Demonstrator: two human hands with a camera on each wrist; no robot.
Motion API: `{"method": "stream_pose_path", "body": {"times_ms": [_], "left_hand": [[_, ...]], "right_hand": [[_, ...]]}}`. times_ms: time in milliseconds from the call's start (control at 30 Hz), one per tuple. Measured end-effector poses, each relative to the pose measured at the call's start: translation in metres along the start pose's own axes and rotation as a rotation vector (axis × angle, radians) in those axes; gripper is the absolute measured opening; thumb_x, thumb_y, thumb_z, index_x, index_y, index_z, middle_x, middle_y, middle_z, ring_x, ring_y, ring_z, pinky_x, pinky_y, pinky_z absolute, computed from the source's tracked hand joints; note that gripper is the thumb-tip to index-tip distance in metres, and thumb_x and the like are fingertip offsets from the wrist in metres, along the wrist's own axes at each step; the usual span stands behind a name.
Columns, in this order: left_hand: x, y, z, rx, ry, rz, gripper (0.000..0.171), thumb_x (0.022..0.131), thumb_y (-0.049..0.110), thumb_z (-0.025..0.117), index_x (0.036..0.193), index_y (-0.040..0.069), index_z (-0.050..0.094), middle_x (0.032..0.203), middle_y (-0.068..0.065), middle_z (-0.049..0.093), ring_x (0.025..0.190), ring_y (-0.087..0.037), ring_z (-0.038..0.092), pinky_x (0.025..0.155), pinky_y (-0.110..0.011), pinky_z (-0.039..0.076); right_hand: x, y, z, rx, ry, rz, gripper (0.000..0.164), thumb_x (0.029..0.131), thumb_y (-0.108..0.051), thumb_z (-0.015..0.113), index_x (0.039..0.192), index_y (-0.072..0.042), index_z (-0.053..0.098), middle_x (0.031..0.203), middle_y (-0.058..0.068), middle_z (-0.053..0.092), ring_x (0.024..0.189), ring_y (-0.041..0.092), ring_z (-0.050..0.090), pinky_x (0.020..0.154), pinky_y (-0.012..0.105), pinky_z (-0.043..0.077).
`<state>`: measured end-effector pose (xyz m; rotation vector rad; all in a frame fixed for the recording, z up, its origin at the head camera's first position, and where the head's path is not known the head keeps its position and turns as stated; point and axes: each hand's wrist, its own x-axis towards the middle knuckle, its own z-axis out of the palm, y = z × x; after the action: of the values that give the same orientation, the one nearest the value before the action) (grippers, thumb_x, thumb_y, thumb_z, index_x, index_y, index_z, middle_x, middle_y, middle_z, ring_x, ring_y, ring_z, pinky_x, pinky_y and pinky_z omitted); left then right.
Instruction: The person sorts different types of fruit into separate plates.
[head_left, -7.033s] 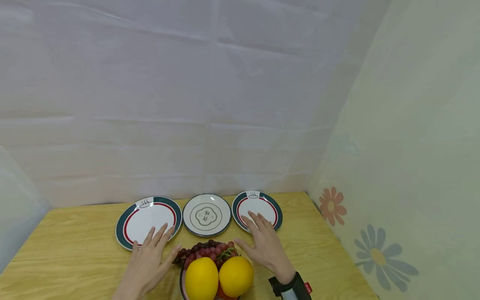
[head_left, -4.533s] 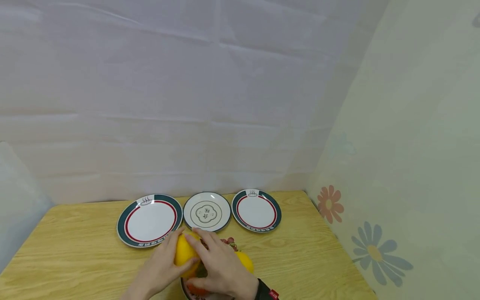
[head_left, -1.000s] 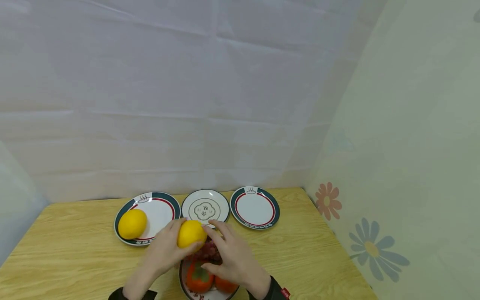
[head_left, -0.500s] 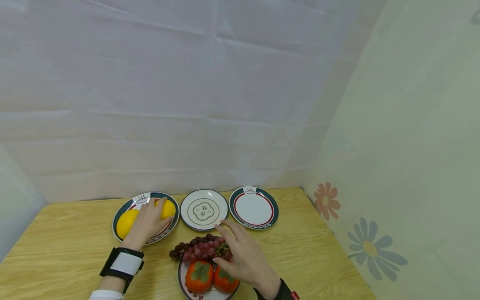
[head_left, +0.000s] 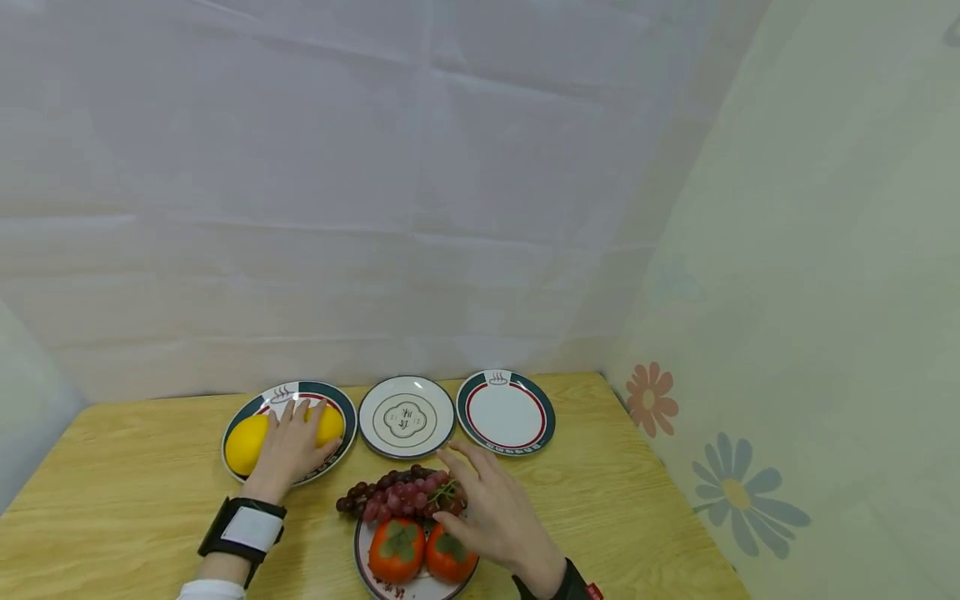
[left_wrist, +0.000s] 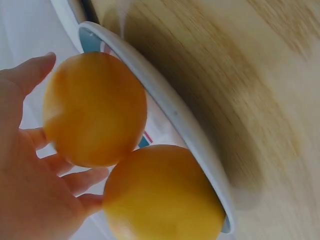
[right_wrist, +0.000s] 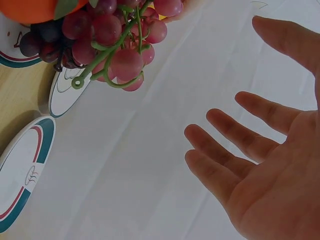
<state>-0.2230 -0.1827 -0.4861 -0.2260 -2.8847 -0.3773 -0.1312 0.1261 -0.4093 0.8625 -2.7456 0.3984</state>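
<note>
Ten o'clock from grapes (head_left: 401, 498), a plate (head_left: 327, 389) is likely corralling yellow fruits (head_left: 245, 445). Left hand (head_left: 291, 443) and right hand (head_left: 495, 510) are splaying fingers.

2 black wristbands (head_left: 217, 527): 1 with a white panel (head_left: 252, 529), 1 with a red tag (head_left: 595, 591); white sleeve (head_left: 212, 590).

Head view: the left hand (head_left: 291, 450) covers part of the plate's yellow fruit on the right (head_left: 332, 423). The right hand (head_left: 498, 512) hides an edge of one persimmon (head_left: 448, 558). Grapes (head_left: 401, 498) conceal the far rim of the fruit plate (head_left: 424, 588), whose near side is cut off below. Characters on the middle plate (head_left: 382, 396) (a small cluster of strokes) are too small to read. Left wrist view: the lower yellow fruit (left_wrist: 165, 200) runs past the bottom edge. Right wrist view: the grapes are cropped above, the right hand at the right.
</note>
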Motion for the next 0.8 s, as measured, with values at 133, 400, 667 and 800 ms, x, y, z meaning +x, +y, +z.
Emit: {"method": "stream_pose_path", "body": {"times_ms": [133, 400, 667, 800], "left_hand": [[-0.004, 0.010, -0.011, -0.011, -0.006, 0.004, 0.067, 0.087, 0.039, 0.065, 0.136, -0.002, 0.046, 0.139, -0.032, 0.045, 0.131, -0.054, 0.036, 0.103, -0.073, 0.026], [-0.024, 0.043, -0.040, -0.070, 0.047, 0.059, 0.066, 0.091, 0.042, 0.059, 0.141, 0.003, 0.043, 0.142, -0.026, 0.046, 0.132, -0.048, 0.039, 0.103, -0.072, 0.028], [-0.055, 0.077, -0.049, -0.070, 0.068, 0.101, 0.067, 0.091, 0.048, 0.056, 0.142, 0.007, 0.043, 0.142, -0.018, 0.049, 0.134, -0.042, 0.041, 0.104, -0.073, 0.025], [-0.067, 0.084, -0.049, -0.082, 0.064, 0.092, 0.065, 0.092, 0.048, 0.056, 0.142, 0.009, 0.044, 0.143, -0.015, 0.049, 0.136, -0.039, 0.040, 0.106, -0.072, 0.025]], "right_hand": [[0.001, 0.003, 0.001, 0.009, 0.014, -0.009, 0.071, 0.076, -0.040, 0.078, 0.136, -0.020, 0.047, 0.140, 0.006, 0.048, 0.123, 0.021, 0.053, 0.092, 0.038, 0.054], [0.005, 0.012, 0.010, 0.027, -0.056, 0.023, 0.069, 0.078, -0.044, 0.075, 0.138, -0.020, 0.047, 0.139, 0.007, 0.049, 0.122, 0.024, 0.054, 0.086, 0.039, 0.055], [0.013, 0.024, 0.032, 0.060, -0.209, 0.038, 0.066, 0.080, -0.045, 0.073, 0.135, -0.018, 0.051, 0.127, 0.003, 0.056, 0.110, 0.019, 0.058, 0.089, 0.036, 0.054], [0.015, 0.026, 0.041, 0.092, -0.252, 0.031, 0.056, 0.082, -0.039, 0.073, 0.130, -0.018, 0.055, 0.120, 0.000, 0.058, 0.101, 0.013, 0.060, 0.081, 0.028, 0.055]]}}
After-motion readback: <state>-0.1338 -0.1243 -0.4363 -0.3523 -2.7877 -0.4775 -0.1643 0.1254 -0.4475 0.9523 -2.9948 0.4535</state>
